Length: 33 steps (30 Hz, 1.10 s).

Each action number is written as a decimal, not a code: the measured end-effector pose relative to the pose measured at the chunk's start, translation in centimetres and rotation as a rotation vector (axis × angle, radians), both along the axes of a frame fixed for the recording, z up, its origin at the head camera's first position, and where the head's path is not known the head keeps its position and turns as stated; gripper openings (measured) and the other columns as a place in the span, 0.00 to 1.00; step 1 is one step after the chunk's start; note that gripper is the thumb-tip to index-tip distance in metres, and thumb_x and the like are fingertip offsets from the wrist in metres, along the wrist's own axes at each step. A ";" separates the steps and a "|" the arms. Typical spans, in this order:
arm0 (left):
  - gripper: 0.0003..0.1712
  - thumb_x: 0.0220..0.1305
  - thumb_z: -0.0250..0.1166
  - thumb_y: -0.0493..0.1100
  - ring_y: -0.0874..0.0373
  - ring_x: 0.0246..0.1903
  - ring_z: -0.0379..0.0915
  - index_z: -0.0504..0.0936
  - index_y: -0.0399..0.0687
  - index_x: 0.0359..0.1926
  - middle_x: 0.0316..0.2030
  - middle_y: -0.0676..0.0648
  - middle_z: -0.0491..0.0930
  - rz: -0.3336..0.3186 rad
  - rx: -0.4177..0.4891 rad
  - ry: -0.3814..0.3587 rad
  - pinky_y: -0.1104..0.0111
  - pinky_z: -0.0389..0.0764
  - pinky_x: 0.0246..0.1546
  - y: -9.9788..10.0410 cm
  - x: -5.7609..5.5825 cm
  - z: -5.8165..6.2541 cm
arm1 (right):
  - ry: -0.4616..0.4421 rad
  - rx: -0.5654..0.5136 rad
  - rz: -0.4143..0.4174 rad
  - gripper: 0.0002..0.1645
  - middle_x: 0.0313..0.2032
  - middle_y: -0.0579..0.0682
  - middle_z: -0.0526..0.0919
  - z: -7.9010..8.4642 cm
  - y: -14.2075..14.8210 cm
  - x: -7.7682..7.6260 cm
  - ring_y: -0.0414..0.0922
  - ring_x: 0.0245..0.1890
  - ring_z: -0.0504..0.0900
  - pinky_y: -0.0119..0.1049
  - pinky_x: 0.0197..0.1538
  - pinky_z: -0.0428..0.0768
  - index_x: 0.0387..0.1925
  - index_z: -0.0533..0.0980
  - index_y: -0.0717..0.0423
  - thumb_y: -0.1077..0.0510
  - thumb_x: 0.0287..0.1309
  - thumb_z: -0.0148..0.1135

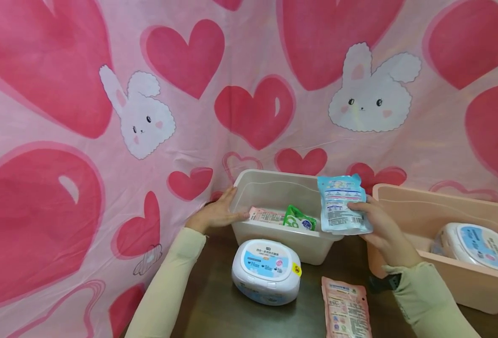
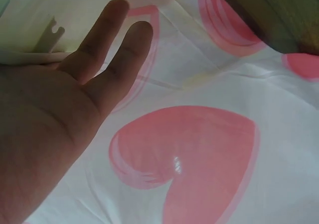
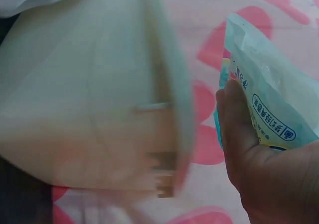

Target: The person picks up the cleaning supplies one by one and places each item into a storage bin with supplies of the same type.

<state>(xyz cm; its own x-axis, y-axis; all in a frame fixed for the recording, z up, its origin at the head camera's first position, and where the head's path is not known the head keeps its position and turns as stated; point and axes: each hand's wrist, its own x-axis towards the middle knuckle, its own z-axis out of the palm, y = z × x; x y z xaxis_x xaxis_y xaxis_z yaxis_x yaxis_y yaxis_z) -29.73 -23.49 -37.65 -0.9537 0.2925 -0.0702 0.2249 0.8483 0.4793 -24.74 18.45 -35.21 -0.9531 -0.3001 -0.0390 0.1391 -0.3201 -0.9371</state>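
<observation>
My right hand (image 1: 380, 223) grips a light-blue printed pouch (image 1: 342, 211), thumb on its near face, over the right end of a pale grey bin (image 1: 283, 234). In the right wrist view, the pouch (image 3: 279, 92) stands beside the blurred bin wall (image 3: 75, 84). Against the bin's left end rests my left hand (image 1: 217, 213), its thumb at the front rim. Two straight fingers (image 2: 122, 59) show in the left wrist view. Inside the grey bin lie a pink packet (image 1: 266, 215) and a green-and-white packet (image 1: 297, 219).
A white lidded tub (image 1: 266, 272) with a blue label stands before the grey bin. To its right, a pink pouch (image 1: 346, 307) lies on the dark table (image 1: 211, 291). A peach bin (image 1: 456, 281) at right holds a similar tub (image 1: 483, 246). Heart-patterned cloth (image 1: 257, 112) hangs behind.
</observation>
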 end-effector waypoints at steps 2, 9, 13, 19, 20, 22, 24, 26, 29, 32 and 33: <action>0.66 0.56 0.64 0.74 0.43 0.73 0.52 0.42 0.49 0.82 0.80 0.46 0.43 0.015 -0.017 0.000 0.46 0.63 0.67 -0.2 0.0 0.0 | -0.101 -0.017 -0.037 0.34 0.44 0.45 0.80 0.1 -1.1 -1.0 0.43 0.41 0.86 0.41 0.46 0.85 0.73 0.48 0.53 0.60 0.75 0.52; 0.64 0.55 0.67 0.69 0.37 0.71 0.52 0.48 0.41 0.80 0.77 0.40 0.51 -0.014 -0.056 0.079 0.42 0.56 0.69 -1.0 -0.3 -0.3 | -0.135 0.108 -0.065 0.45 0.47 0.44 0.76 -0.2 -2.8 -2.1 0.40 0.40 0.85 0.41 0.47 0.84 0.79 0.37 0.58 0.61 0.75 0.51; 0.65 0.53 0.67 0.70 0.38 0.72 0.50 0.48 0.42 0.80 0.76 0.41 0.52 -0.001 -0.065 0.081 0.39 0.51 0.69 -1.4 -0.6 -0.4 | -0.158 0.106 -0.058 0.46 0.51 0.47 0.73 -0.2 -3.0 -2.2 0.41 0.41 0.85 0.43 0.48 0.84 0.80 0.37 0.57 0.60 0.75 0.53; 0.63 0.57 0.64 0.71 0.39 0.72 0.49 0.47 0.44 0.80 0.76 0.41 0.51 0.003 -0.056 0.062 0.38 0.49 0.69 -1.4 -1.1 -0.5 | -0.174 0.113 -0.066 0.46 0.50 0.46 0.74 -0.4 -2.9 -2.2 0.41 0.40 0.86 0.43 0.48 0.84 0.80 0.37 0.57 0.60 0.75 0.52; 0.63 0.57 0.64 0.71 0.39 0.72 0.49 0.47 0.44 0.80 0.76 0.41 0.52 0.004 -0.054 0.065 0.38 0.49 0.69 -1.4 -1.1 -0.5 | -0.165 0.116 -0.063 0.46 0.49 0.46 0.75 -0.4 -2.9 -2.2 0.41 0.40 0.86 0.43 0.48 0.84 0.80 0.36 0.57 0.60 0.75 0.52; 0.63 0.56 0.65 0.71 0.40 0.72 0.48 0.47 0.44 0.80 0.76 0.41 0.52 0.001 -0.056 0.076 0.38 0.48 0.70 -1.3 -1.2 -0.3 | -0.149 0.120 -0.066 0.45 0.47 0.44 0.77 -0.3 -2.8 -2.2 0.41 0.40 0.86 0.42 0.47 0.84 0.80 0.37 0.58 0.60 0.75 0.52; 0.65 0.55 0.65 0.72 0.40 0.74 0.44 0.45 0.45 0.81 0.77 0.42 0.49 -0.006 -0.066 0.080 0.38 0.46 0.70 -1.2 -1.4 -0.3 | -0.139 0.123 -0.070 0.45 0.45 0.43 0.78 -0.3 -2.7 -2.2 0.41 0.40 0.86 0.41 0.46 0.85 0.79 0.37 0.58 0.60 0.75 0.52; 0.66 0.55 0.62 0.75 0.40 0.76 0.39 0.42 0.46 0.81 0.79 0.43 0.43 -0.018 -0.082 0.075 0.39 0.43 0.71 -1.0 -1.6 -0.3 | -0.132 0.123 -0.072 0.45 0.43 0.42 0.79 -0.2 -2.6 -2.2 0.41 0.39 0.86 0.41 0.45 0.85 0.79 0.36 0.59 0.61 0.75 0.52; 0.68 0.56 0.60 0.77 0.40 0.77 0.33 0.38 0.47 0.81 0.80 0.44 0.37 -0.043 -0.105 0.054 0.39 0.39 0.71 -0.7 -1.8 -0.2 | -0.136 0.125 -0.076 0.45 0.43 0.41 0.79 -0.2 -2.4 -2.2 0.40 0.39 0.86 0.40 0.45 0.85 0.79 0.36 0.59 0.61 0.75 0.52; 0.67 0.56 0.60 0.76 0.42 0.77 0.35 0.38 0.47 0.81 0.80 0.44 0.38 -0.065 -0.091 0.038 0.39 0.41 0.71 -0.5 -1.9 -0.2 | -0.142 0.136 -0.078 0.45 0.44 0.42 0.79 -0.1 -2.2 -2.2 0.40 0.40 0.85 0.40 0.46 0.85 0.79 0.36 0.60 0.61 0.75 0.51; 0.67 0.57 0.61 0.75 0.42 0.77 0.37 0.38 0.46 0.81 0.80 0.44 0.39 -0.070 -0.082 0.033 0.39 0.42 0.71 -0.5 -2.0 -0.3 | -0.145 0.138 -0.080 0.45 0.45 0.42 0.78 -0.1 -2.1 -2.2 0.40 0.40 0.85 0.40 0.47 0.85 0.79 0.36 0.60 0.61 0.75 0.51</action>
